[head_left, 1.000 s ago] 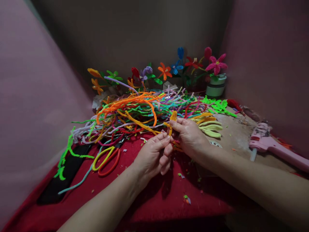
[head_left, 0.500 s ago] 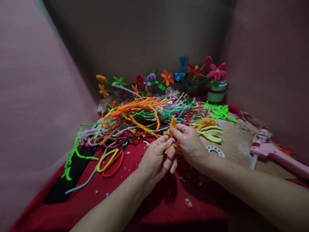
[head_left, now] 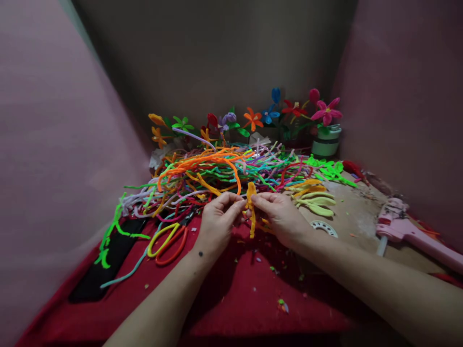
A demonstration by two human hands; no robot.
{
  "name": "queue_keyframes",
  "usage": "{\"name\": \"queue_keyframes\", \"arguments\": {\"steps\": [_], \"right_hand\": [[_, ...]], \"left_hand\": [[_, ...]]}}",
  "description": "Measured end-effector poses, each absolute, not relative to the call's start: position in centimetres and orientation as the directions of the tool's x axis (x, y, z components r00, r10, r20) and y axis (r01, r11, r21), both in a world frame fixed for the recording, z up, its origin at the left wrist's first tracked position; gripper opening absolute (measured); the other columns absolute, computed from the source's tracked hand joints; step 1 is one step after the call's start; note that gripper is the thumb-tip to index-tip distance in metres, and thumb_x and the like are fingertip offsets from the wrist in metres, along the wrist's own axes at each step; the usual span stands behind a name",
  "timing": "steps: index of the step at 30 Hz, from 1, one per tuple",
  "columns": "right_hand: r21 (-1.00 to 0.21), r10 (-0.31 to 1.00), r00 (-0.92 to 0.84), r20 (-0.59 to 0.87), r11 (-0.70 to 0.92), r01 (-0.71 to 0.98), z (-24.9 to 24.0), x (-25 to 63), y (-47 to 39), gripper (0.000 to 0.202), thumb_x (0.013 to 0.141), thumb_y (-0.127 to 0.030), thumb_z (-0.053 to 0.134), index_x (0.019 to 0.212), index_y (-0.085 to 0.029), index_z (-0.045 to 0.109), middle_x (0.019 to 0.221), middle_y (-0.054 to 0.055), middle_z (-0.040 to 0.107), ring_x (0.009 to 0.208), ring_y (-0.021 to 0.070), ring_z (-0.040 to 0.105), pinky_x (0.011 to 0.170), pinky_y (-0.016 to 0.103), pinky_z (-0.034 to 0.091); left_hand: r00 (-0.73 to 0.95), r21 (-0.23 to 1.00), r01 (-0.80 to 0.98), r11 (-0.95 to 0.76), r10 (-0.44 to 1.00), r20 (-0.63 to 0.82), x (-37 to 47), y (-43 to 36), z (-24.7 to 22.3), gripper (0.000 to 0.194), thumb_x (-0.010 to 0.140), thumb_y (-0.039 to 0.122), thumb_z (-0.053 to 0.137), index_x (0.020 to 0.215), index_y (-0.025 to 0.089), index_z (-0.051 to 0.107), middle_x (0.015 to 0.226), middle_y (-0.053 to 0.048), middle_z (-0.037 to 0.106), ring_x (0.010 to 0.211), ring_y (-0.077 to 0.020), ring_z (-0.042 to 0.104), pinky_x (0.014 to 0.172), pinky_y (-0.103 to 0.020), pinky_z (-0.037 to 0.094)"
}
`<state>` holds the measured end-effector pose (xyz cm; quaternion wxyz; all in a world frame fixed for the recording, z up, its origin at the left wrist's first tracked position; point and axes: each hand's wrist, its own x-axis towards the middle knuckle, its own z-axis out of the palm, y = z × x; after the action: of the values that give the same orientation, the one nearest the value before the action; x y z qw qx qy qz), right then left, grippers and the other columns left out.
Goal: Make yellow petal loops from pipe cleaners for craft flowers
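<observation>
The red cloth (head_left: 282,320) spread beneath my arms, a brown board (head_left: 358,212) at its right. Across the back sprawled a heap (head_left: 217,168) of coloured stems, and behind it stood a row of flowers (head_left: 253,118). On the board, well to my right, lay a pink glue gun (head_left: 390,226); at my left a black slab (head_left: 94,282) lay beneath a bent green stem (head_left: 116,219). My right hand (head_left: 287,217) had thumb and fingers pinched; my left hand (head_left: 217,224) had its own drawn together. Scissors (head_left: 185,220) lay between the slab and the left. Between my hands, in front of the heap, a yellow strip (head_left: 252,221) stood upright, gripped by the right; the left fingertips met at its edge, though whether they gripped it I couldn't tell. A white ring (head_left: 326,225) sat just beside my right forearm; scraps (head_left: 281,302) dotted the cloth.
</observation>
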<state>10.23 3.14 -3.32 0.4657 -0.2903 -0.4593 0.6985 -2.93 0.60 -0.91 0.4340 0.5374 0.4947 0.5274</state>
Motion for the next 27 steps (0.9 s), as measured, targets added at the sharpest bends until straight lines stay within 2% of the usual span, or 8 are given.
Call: {"name": "queue_keyframes", "arguments": {"steps": [3,6,10,13,16,22,24,27], "right_hand": [[-0.88,0.898,-0.438,0.038,-0.178,-0.441,-3.3,10.3,3.2,0.021,0.068,-0.035,0.067,0.068,-0.015,0.064,0.063,0.001,0.06,0.058,0.0105,0.052,0.06,0.025,0.041],[-0.888,0.905,-0.425,0.023,-0.176,-0.425,-3.1,10.5,3.1,0.016,0.065,-0.03,0.07,0.071,-0.015,0.066,0.064,0.001,0.061,0.062,0.0116,0.054,0.062,0.026,0.041],[-0.93,0.928,-0.371,0.036,-0.104,-0.351,-2.6,10.5,2.9,0.016,0.063,-0.029,0.071,0.064,-0.014,0.065,0.061,0.0,0.059,0.056,0.0087,0.049,0.057,0.024,0.037],[-0.966,0.93,-0.363,0.057,-0.041,-0.257,-2.6,10.5,2.7,0.017,0.065,-0.028,0.069,0.059,-0.014,0.064,0.054,-0.002,0.054,0.05,0.0066,0.042,0.052,0.023,0.032],[-0.963,0.914,-0.405,0.019,-0.093,-0.254,-2.9,10.6,2.8,0.016,0.066,-0.029,0.069,0.063,-0.014,0.065,0.055,-0.002,0.054,0.05,0.0067,0.042,0.051,0.023,0.032],[-0.883,0.873,-0.481,-0.082,-0.288,-0.372,-3.6,10.6,3.4,0.019,0.057,-0.029,0.076,0.062,-0.015,0.065,0.059,0.0,0.06,0.054,0.0087,0.05,0.055,0.023,0.036],[-0.876,0.868,-0.489,-0.09,-0.302,-0.375,-3.7,10.5,3.5,0.019,0.055,-0.028,0.077,0.062,-0.015,0.065,0.059,0.0,0.06,0.053,0.0089,0.05,0.054,0.024,0.036],[-0.91,0.896,-0.441,-0.056,-0.228,-0.347,-3.9,10.5,3.5,0.018,0.058,-0.028,0.076,0.062,-0.014,0.065,0.057,-0.001,0.057,0.051,0.0076,0.047,0.052,0.023,0.033]], "left_hand": [[-0.105,0.987,0.064,-0.145,0.983,0.151,-2.8,0.4,-0.8,0.015,0.072,0.027,0.063,0.072,0.014,0.057,0.058,0.003,0.06,0.048,-0.0064,0.051,0.051,-0.018,0.041],[-0.084,0.986,0.077,-0.148,0.985,0.154,-3.1,0.5,-0.8,0.015,0.073,0.027,0.064,0.073,0.014,0.058,0.058,0.003,0.06,0.049,-0.0067,0.052,0.051,-0.018,0.042],[-0.02,0.989,0.081,-0.124,0.992,0.126,-3.6,0.7,-0.5,0.017,0.071,0.029,0.066,0.08,0.014,0.063,0.069,0.001,0.064,0.057,-0.0081,0.057,0.055,-0.018,0.043],[0.012,0.994,0.06,-0.089,0.996,0.088,-3.8,0.7,-0.2,0.013,0.071,0.026,0.066,0.075,0.014,0.066,0.063,0.002,0.061,0.054,-0.0066,0.054,0.054,-0.018,0.042],[0.022,0.996,0.033,-0.086,0.996,0.086,-3.9,0.6,-0.1,0.009,0.071,0.021,0.066,0.068,0.013,0.065,0.055,0.004,0.058,0.051,-0.0059,0.051,0.052,-0.017,0.04],[0.0,0.992,0.003,-0.125,0.992,0.125,-3.7,0.6,-0.4,0.003,0.069,0.017,0.066,0.069,0.014,0.065,0.063,0.004,0.06,0.056,-0.007,0.054,0.058,-0.018,0.044],[0.005,0.992,-0.001,-0.124,0.992,0.124,-3.7,0.6,-0.6,0.004,0.068,0.017,0.067,0.069,0.014,0.065,0.065,0.003,0.061,0.058,-0.0076,0.055,0.06,-0.019,0.045],[0.025,0.996,-0.029,-0.084,0.996,0.084,-3.7,0.6,-0.7,0.008,0.068,0.021,0.067,0.073,0.014,0.066,0.066,0.002,0.061,0.06,-0.0081,0.055,0.062,-0.02,0.045]]}}
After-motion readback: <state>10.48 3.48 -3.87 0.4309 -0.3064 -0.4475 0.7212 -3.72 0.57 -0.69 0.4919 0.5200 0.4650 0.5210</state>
